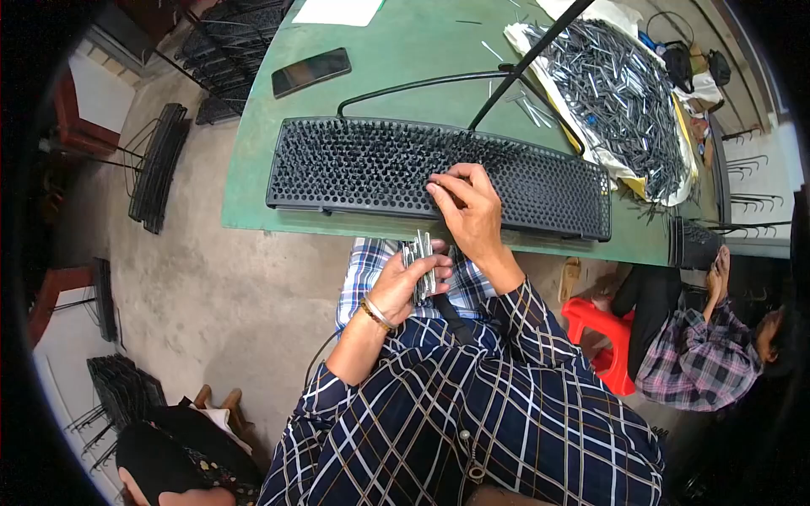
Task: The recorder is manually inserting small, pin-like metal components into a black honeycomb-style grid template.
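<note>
1 black studded panel [363, 169] beneath bunched right hand [471, 209], any grip hidden, left hand [395, 288] curled around metal pieces [423, 251]

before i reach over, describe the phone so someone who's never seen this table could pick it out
Start at the green tabletop, with the long black studded panel along its front edge. Beyond that panel's left end lies a dark smartphone, slightly slanted. Its smooth, glossy rectangle sets it apart from the knobby panel and the white sheet farther back.
</note>
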`<state>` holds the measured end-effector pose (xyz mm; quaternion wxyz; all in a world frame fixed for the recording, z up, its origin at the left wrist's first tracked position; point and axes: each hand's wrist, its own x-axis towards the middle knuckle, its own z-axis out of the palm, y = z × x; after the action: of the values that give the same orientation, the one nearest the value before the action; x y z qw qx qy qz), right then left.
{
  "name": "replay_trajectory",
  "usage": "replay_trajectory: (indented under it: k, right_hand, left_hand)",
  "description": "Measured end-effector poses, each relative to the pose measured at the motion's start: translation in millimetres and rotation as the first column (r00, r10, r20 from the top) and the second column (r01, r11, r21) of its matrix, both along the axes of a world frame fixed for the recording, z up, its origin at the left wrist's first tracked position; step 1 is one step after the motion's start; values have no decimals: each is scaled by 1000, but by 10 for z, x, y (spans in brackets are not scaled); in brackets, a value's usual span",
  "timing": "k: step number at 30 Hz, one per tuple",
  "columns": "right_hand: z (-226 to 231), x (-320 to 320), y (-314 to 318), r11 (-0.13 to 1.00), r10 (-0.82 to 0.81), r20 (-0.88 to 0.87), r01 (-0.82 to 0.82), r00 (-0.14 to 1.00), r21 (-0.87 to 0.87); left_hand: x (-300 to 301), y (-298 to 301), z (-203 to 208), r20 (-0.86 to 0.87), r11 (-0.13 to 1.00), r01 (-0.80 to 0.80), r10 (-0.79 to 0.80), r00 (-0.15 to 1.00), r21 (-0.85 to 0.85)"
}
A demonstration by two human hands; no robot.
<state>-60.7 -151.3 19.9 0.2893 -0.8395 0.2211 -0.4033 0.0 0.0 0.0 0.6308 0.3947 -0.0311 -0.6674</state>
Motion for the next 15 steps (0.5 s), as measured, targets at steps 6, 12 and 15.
replay_trajectory:
  k: [6,12,15]
  right_hand:
    - [6,33,-7,987,-28,37,22,999,159]
    - [28,6,-1,980,-34,22,29,999,199]
    - [4,2,11,976,-51,34,43,998,214]
  left_hand:
    - [64,30,40,-1,1000,4,-4,1000,-1]
    - [75,28,88,30,1000,4,-4,1000,2]
    - [73,28,74,33,1000,7,-7,999,4]
